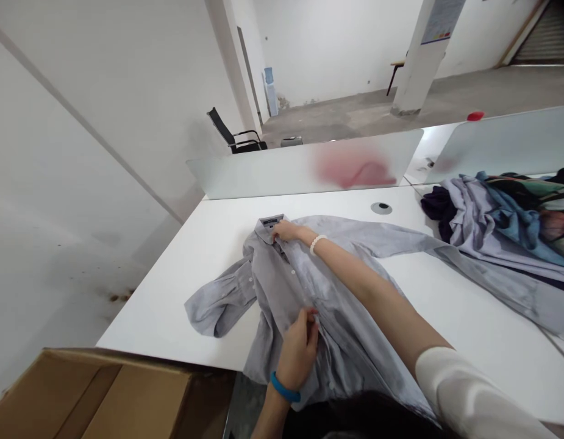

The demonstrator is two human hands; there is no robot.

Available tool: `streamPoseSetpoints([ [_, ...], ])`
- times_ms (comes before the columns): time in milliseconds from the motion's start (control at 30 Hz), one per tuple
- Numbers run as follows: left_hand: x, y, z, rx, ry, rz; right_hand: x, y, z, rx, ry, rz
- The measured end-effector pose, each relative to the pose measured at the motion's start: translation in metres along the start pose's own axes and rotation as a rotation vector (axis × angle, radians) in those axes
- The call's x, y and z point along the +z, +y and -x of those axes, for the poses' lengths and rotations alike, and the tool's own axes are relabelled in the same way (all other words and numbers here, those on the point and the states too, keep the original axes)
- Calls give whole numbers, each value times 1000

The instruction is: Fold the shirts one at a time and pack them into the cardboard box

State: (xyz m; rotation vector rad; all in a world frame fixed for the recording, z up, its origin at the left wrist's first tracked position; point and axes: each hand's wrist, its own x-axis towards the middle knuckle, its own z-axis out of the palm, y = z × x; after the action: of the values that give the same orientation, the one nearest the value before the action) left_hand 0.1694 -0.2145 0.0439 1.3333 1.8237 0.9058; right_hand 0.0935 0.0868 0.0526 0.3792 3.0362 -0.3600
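A grey button-up shirt [272,274] lies front up on the white table [172,268], its lower end hanging over the near edge. One sleeve is folded short at the left; the other stretches far out to the right. My right hand [285,231], with a white bead bracelet on its wrist, is closed on the shirt beside the collar. Lower down, my left hand [301,344], wearing a blue wristband, pinches the front edge of the shirt near the buttons. The fingertips of both hands are partly hidden.
A heap of crumpled clothes [505,219] lies at the right. A frosted divider [263,174] runs along the table's back, near a round cable grommet [381,208]. An open cardboard box [135,402] stands at the near left. Behind are a black chair [236,137] and a wall.
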Motion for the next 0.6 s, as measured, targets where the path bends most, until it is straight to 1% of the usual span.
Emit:
streamPoseSetpoints([
  [67,11,-12,-3,-75,-8,48,-4,0,2,-9,0,-44],
  [133,18,-22,-7,-123,16,128,-12,1,8,-49,-10,-100],
  [233,20,-28,-22,-119,131,281,-27,5,21,-127,-13,-198],
  [300,19,-28,-36,-108,216,369,-37,7,30,-160,6,-260],
  [333,19,-26,-44,-118,235,404,-41,8,33,-170,21,-287],
  [400,20,-23,-60,-161,210,458,-49,8,38,-181,52,-334],
  [467,22,-18,-72,-202,128,494,-54,6,40,-193,77,-374],
  [533,24,-15,-79,-215,43,516,-56,3,39,-206,94,-407],
  [600,24,-14,-83,-219,17,530,-56,0,37,-220,100,-434],
])
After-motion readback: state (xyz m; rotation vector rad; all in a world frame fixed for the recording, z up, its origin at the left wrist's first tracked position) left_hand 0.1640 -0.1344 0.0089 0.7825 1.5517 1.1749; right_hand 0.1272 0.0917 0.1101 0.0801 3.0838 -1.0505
